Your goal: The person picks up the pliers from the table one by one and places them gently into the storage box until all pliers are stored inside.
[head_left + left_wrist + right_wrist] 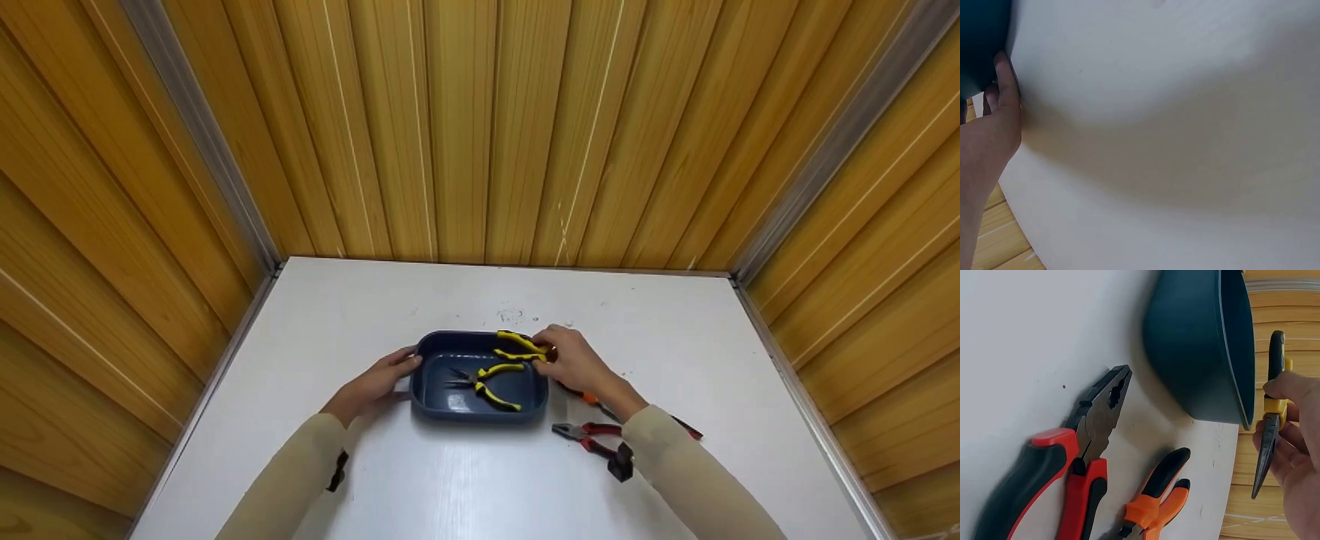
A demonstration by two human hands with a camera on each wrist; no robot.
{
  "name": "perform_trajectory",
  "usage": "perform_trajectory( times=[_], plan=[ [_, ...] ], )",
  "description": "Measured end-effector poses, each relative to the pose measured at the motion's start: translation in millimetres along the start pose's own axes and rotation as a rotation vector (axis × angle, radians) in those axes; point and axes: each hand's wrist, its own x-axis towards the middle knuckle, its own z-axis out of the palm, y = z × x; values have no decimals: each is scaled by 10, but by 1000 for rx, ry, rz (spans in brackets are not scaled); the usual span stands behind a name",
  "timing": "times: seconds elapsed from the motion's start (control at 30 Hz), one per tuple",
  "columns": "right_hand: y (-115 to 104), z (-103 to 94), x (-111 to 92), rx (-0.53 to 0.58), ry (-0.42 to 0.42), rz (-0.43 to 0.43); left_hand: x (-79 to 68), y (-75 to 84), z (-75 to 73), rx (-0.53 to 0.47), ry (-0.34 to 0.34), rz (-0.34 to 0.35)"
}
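Left hand grip clamped on left side of blue tray, thumb at rim; tray on white counter. Right hand grip clamped on yellow-black pliers near their joint, handles over tray's right end. Inside tray: needle-nose pliers, yellow handles spread. On counter, right of tray: red-black pliers and orange-black pliers, latter partly hidden by right arm in head view.

Tray, left side: blocked by the left hand
Tray, inside: room at the left end; loose yellow pliers cross the middle
Far right rim: right hand, gripped yellow pliers block it
Right: red-handled pliers, orange-handled pliers obstruct
Near: open table between sleeves
Far: free strip before wooden wall
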Motion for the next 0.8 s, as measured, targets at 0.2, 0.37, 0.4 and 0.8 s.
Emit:
perform_trajectory(
  times=[0.2,0.37,0.4,0.8],
  plan=[
    [-52,63,28,-6,-9,-26,6,-12,-13,7,-12,2],
    [-105,113,51,-7,5,-27,7,1,-11,25,-3,-1],
    [-117,120,58,-11,7,-19,4,6,-8,24,-3,-2],
    [-262,174,126,-27,8,-29,-12,-4,-15,15,-48,14]
  ],
)
